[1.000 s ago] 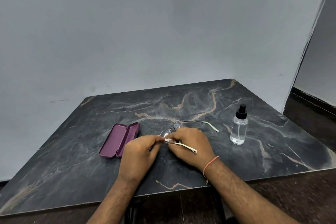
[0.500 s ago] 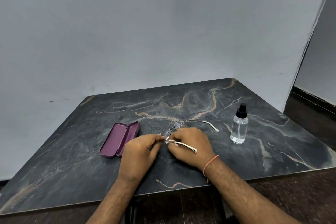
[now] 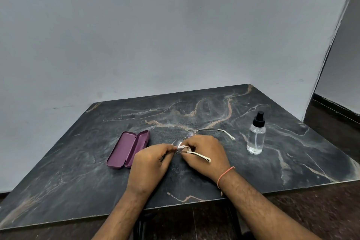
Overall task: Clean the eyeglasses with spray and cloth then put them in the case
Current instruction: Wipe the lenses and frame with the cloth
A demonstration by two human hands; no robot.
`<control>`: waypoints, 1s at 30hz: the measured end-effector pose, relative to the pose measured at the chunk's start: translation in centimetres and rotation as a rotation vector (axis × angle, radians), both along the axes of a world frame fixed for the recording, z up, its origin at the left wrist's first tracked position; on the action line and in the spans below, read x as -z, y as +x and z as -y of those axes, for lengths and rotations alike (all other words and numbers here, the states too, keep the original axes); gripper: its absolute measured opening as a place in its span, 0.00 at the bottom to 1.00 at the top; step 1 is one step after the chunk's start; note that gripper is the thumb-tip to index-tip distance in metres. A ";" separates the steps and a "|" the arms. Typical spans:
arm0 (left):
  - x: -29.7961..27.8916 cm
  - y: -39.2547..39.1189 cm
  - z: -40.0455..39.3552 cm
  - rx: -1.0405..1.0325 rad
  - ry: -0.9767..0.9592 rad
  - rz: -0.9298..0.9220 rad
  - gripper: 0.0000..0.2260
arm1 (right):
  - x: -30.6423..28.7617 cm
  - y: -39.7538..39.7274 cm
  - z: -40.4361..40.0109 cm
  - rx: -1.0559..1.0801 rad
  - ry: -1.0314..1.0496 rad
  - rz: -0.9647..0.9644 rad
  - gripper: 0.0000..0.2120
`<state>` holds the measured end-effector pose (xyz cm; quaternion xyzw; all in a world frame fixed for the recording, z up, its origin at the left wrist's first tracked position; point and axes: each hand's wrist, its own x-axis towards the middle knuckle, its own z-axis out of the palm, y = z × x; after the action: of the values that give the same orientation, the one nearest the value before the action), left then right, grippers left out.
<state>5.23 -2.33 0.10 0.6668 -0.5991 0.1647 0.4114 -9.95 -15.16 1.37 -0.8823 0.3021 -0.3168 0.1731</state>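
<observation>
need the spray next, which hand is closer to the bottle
Right. The right hand is just left of the bottle, holding the glasses. The left hand is farther left, nearer the case.

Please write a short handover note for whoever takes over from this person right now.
Left hand: pinching the white cloth against a lens.
Right hand: holding the glasses by the frame, just above the table, temples unfolded.
Case: open, empty, left of the hands.
Spray: upright, right of the hands, capped, not held.
Done: wiping appears under way; whether the lenses were sprayed cannot be told.
Left: finish wiping both lenses, fold the temples, put the glasses in the case, close it.
</observation>
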 end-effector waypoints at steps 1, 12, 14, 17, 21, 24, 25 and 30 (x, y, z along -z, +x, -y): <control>0.0 0.0 0.0 0.000 -0.002 0.002 0.09 | 0.1 0.1 0.1 0.040 -0.030 -0.026 0.15; 0.0 -0.1 0.1 0.005 -0.010 -0.005 0.08 | 0.3 0.2 0.4 0.059 -0.042 -0.009 0.16; -0.1 -0.1 0.0 0.008 -0.012 0.001 0.08 | 0.2 0.1 0.4 0.029 -0.062 0.016 0.15; -0.1 0.0 -0.1 0.003 -0.008 0.002 0.09 | 0.0 -0.1 -0.1 -0.065 0.010 0.052 0.18; -0.1 -0.1 0.0 0.008 -0.015 0.013 0.09 | 0.1 0.0 0.3 0.048 -0.020 0.001 0.17; -0.2 -0.1 0.0 0.012 -0.019 0.010 0.09 | 0.2 0.1 0.4 0.053 -0.057 -0.009 0.14; -0.2 0.0 0.0 0.008 -0.017 0.009 0.09 | 0.1 0.1 0.3 0.017 -0.046 -0.009 0.13; -0.1 0.0 0.0 0.000 -0.007 0.012 0.09 | 0.0 -0.1 0.2 0.004 0.022 0.009 0.18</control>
<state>5.19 -2.31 0.17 0.6645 -0.6007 0.1709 0.4104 -10.00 -15.39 1.34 -0.8784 0.3064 -0.3177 0.1833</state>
